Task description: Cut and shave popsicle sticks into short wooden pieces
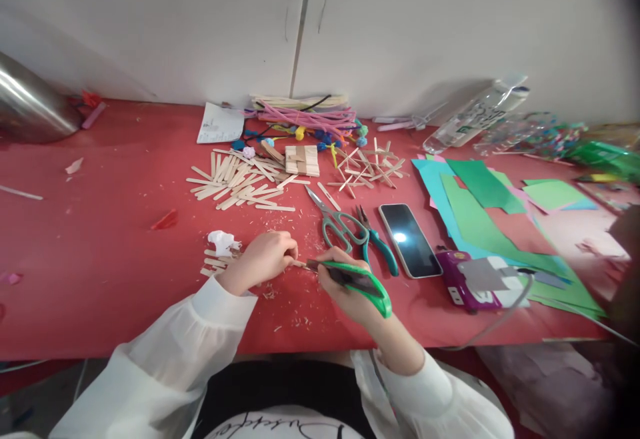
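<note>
My left hand [263,258] is closed in a pinch on a small wooden stick piece [299,264] just above the red table [100,239]. My right hand [345,286] is wrapped round a green-handled cutter [357,278], its dark blade tip touching the end of that stick. Wood shavings [295,319] lie scattered below both hands. Several short cut stick bits [215,264] and a crumpled white scrap [221,240] lie left of my left hand.
A heap of wooden craft sticks [240,182], a stacked stick block [302,159], crossed stick shapes [370,167] and pink pipe cleaners [310,119] lie further back. Scissors [336,219], pliers [377,242], a phone [409,239], a purple glue gun [475,282] and coloured paper sheets [480,212] lie to the right.
</note>
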{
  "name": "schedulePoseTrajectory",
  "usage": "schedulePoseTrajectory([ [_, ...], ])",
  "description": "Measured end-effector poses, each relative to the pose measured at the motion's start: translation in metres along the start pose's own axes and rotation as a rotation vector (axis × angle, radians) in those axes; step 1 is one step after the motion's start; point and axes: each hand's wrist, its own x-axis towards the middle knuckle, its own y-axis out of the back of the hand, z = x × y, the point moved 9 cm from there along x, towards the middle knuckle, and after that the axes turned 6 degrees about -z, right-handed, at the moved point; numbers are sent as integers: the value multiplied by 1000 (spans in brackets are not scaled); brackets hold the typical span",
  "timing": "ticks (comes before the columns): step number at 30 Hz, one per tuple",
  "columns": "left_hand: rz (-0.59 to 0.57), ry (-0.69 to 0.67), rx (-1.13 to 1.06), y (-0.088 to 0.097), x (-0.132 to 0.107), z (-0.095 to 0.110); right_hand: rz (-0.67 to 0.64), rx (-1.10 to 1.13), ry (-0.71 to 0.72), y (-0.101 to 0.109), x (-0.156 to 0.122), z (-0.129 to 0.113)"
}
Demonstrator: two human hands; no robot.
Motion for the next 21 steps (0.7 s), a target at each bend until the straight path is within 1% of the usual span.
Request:
schedulePoseTrajectory([
  [4, 12, -30, 29, 0, -2, 3, 208, 210, -171, -4, -19, 19],
  [6, 7, -45, 44, 0, -2, 5, 247, 373, -238, -8, -29, 32],
  [8, 0, -56, 59, 2, -4, 7, 263, 522, -274, -11, -36, 41],
  [10, -4, -60, 78, 3, -8, 11, 298, 585, -272, -6, -43, 45],
  [13, 42, -41, 107, 4, -19, 20, 352, 533, -247, 10, -51, 44],
  [16, 158, 20, 125, 2, -40, 29, 342, 461, -224, 21, -57, 42],
  [18, 170, 36, 152, -8, -54, 35, 294, 388, -203, 23, -60, 41],
  [21, 147, 45, 188, -23, -72, 37, 241, 290, -148, 21, -65, 40],
])
